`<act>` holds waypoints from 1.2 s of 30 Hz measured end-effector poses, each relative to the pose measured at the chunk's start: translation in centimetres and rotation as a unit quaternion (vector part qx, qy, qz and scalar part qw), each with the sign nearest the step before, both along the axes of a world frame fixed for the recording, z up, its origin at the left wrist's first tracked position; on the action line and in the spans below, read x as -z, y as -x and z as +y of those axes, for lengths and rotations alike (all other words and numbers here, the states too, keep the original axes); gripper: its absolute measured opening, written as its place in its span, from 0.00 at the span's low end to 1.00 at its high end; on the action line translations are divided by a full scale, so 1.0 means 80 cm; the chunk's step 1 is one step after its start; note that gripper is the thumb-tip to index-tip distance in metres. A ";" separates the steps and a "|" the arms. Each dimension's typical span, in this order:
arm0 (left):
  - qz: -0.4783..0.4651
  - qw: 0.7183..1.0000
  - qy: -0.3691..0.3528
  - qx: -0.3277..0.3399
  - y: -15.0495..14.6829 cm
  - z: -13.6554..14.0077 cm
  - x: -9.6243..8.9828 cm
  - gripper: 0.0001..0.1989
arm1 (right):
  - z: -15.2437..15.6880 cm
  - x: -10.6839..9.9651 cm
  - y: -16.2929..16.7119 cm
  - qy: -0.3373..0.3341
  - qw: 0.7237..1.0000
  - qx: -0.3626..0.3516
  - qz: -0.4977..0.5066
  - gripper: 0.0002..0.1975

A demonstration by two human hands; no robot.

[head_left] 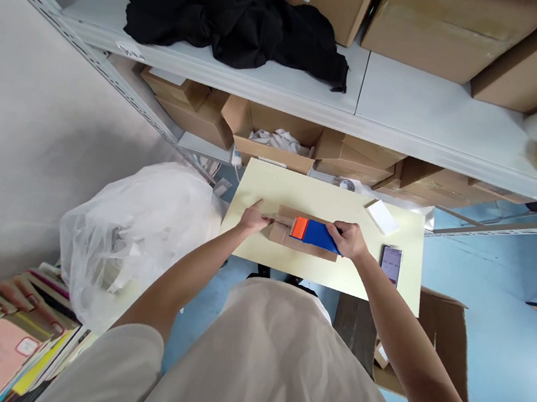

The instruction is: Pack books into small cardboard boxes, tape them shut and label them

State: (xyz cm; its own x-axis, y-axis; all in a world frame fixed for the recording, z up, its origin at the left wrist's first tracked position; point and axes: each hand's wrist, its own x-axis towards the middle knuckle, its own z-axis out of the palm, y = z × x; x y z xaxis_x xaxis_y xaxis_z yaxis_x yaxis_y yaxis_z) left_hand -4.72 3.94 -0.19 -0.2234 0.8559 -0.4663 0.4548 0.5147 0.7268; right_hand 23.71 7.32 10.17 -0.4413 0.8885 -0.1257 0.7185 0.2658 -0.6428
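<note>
A small brown cardboard box (309,246) lies lengthwise on the pale yellow tabletop (271,181). My left hand (253,217) holds its left end; one finger stretches away from the box and another digit presses on the end. Over the right part of the box, my right hand (350,240) is closed around what looks like a blue and orange tape dispenser (317,234). The orange end points left, toward my left hand, and rests on or just above the box top. The dispenser's underside is hidden.
A white box (382,216) and a phone (390,264) lie on the table's right side. Behind stands a shelf (282,100) with cartons and black cloth (234,12). A white plastic bag (140,230) and books (6,351) are at left, an open carton (446,336) at lower right.
</note>
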 end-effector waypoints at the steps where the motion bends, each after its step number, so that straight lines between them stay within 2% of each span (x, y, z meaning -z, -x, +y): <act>1: 0.028 1.000 0.007 0.012 0.000 0.001 -0.005 0.46 | 0.000 0.000 0.000 -0.002 1.000 0.000 0.000 0.23; 5: 0.111 0.991 0.063 0.047 0.001 0.002 -0.014 0.62 | -0.001 0.001 -0.003 -0.009 1.000 -0.001 -0.001 0.23; 7: 0.127 0.986 0.086 0.065 0.001 0.001 -0.013 0.63 | -0.001 0.001 -0.004 -0.013 1.000 -0.001 0.002 0.23; 9: 0.142 0.980 0.084 0.113 0.003 -0.002 -0.012 0.60 | -0.001 0.001 -0.004 -0.017 1.000 0.000 0.004 0.23; 12: 0.157 0.961 0.040 0.224 0.010 -0.008 -0.018 0.56 | -0.002 0.001 -0.004 -0.014 1.000 0.005 0.008 0.23; 15: 0.142 0.936 -0.020 0.321 0.012 -0.010 -0.039 0.60 | -0.002 0.001 -0.004 -0.010 1.000 0.009 0.017 0.24; 18: 0.172 0.887 -0.106 0.416 -0.004 -0.006 -0.058 0.70 | -0.002 -0.001 -0.004 -0.017 1.000 0.009 0.017 0.23; 20: 0.204 0.853 -0.140 0.460 -0.024 -0.002 -0.061 0.73 | -0.002 -0.002 -0.003 -0.020 1.000 0.006 0.010 0.23; 23: 0.236 0.843 -0.128 0.467 -0.051 0.000 -0.055 0.72 | 0.001 -0.005 0.001 -0.014 1.000 -0.011 -0.015 0.23; 27: 0.259 0.846 -0.137 0.446 -0.060 -0.003 -0.048 0.69 | 0.011 -0.014 -0.012 -0.013 0.996 -0.026 -0.084 0.23; 32: 0.267 0.848 -0.150 0.433 -0.060 -0.004 -0.053 0.66 | 0.025 -0.018 -0.100 0.003 0.991 -0.022 -0.131 0.25; 36: 0.279 0.844 -0.144 0.436 -0.062 -0.003 -0.057 0.64 | 0.031 0.004 -0.164 0.025 0.990 -0.014 -0.137 0.25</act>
